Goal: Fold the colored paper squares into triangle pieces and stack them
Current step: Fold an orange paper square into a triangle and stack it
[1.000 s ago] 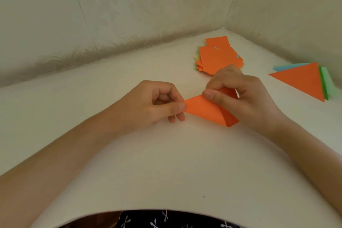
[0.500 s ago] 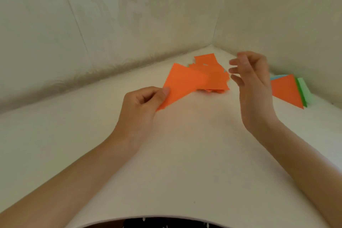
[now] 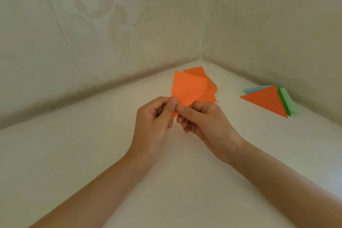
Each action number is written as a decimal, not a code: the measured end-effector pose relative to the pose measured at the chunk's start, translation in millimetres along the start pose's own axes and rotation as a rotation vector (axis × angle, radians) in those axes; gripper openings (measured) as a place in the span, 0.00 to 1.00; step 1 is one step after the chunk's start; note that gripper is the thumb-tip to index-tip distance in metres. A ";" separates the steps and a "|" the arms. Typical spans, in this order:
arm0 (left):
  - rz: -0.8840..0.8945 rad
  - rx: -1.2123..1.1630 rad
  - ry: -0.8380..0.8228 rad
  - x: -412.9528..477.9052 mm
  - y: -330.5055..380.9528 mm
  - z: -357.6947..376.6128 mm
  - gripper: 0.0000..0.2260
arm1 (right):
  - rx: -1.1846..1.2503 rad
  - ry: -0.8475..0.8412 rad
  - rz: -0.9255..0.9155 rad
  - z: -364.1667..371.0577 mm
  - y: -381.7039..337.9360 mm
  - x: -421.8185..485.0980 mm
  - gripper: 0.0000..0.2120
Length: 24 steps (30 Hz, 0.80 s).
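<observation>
- Held folded paper piece (image 3: 187,89): orange.
- Pile of paper squares (image 3: 197,71): orange, blue sliver.
- Stack of paper triangles (image 3: 266,102): orange top; green, pale blue beneath.
- Wallpaper (image 3: 111,24): cream, faint floral.

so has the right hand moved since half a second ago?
Yes. The right hand went left, away from the triangle stack, and now pinches the orange paper with the left hand.

A white table (image 3: 77,157) meets two pale, floral-patterned walls (image 3: 111,24) at a corner.
</observation>
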<state>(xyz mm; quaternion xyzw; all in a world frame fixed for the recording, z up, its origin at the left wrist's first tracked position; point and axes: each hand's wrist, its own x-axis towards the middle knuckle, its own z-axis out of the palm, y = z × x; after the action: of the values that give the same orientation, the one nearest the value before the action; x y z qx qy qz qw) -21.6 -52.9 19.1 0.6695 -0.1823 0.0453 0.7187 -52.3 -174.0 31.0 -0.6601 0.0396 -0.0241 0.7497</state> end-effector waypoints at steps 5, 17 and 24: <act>-0.016 0.025 0.001 0.1 -2.5 -1.0 0.11 | -0.082 0.066 -0.003 -1.2 -1.2 3.8 0.11; -0.049 0.043 0.034 2.1 -4.5 -2.0 0.12 | 0.018 0.229 -0.065 -29.7 -14.5 14.2 0.10; -0.104 0.043 -0.017 0.0 -1.0 -4.7 0.12 | -0.045 0.066 -0.015 -20.9 -7.9 5.9 0.07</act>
<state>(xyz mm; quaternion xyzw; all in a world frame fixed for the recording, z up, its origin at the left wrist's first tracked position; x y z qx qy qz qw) -20.3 -48.4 18.0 0.6939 -0.1522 0.0062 0.7038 -48.2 -196.2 36.1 -0.6758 0.0600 -0.0507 0.7329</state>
